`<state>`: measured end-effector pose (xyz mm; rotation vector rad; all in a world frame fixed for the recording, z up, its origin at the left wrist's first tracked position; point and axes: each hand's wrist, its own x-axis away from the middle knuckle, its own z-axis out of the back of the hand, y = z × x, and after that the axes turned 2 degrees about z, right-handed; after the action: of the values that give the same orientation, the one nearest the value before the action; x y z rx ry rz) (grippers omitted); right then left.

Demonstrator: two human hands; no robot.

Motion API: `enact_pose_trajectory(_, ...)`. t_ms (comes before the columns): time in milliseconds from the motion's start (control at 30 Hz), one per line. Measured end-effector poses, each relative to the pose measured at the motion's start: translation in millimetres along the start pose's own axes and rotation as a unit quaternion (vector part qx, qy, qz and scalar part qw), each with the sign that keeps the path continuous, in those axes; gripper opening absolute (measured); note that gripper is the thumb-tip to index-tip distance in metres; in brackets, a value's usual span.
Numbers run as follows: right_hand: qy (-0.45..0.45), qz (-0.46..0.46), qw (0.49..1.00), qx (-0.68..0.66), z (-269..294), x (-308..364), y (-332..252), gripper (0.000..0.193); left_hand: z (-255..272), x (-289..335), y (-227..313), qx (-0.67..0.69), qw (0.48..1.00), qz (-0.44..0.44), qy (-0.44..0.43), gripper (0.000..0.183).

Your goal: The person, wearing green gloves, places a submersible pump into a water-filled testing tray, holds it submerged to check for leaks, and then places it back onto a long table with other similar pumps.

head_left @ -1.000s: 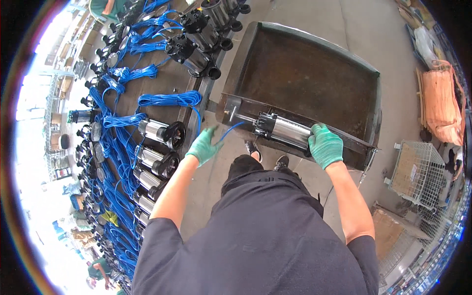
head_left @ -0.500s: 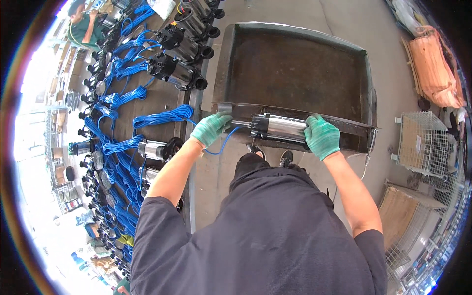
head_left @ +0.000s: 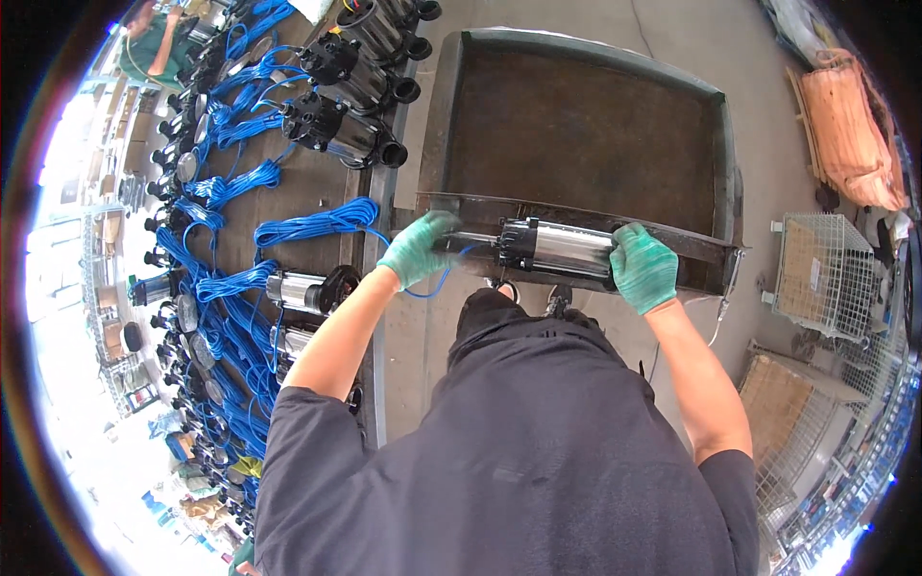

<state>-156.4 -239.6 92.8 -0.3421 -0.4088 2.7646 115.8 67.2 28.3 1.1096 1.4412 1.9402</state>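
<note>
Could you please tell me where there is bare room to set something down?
The widest bare patch is inside the dark tray, within its raised rim, beyond the silver cylinder. A smaller one lies on the bench, between the coiled blue cable and the black-topped cylinders. The bench's left side is crowded with blue cable bundles.

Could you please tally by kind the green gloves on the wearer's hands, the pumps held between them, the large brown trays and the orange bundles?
Gloves: 2
Pump: 1
Tray: 1
Bundle: 1
Total: 5
</note>
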Motion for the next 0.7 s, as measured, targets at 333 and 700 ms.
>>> enact_pose_trajectory(333, -0.013, -0.010, 1.000, -0.010, 0, 0, -1, 0.015, 12, -31, 16, -0.111, 0.945, 0.305, -0.051, 0.039)
enact_pose_trajectory(700, 0.004, -0.005, 1.000, -0.012, 1, 0, -2, 0.016, 9, -4, -20, -0.138, 0.990, -0.011, -0.012, 0.041)
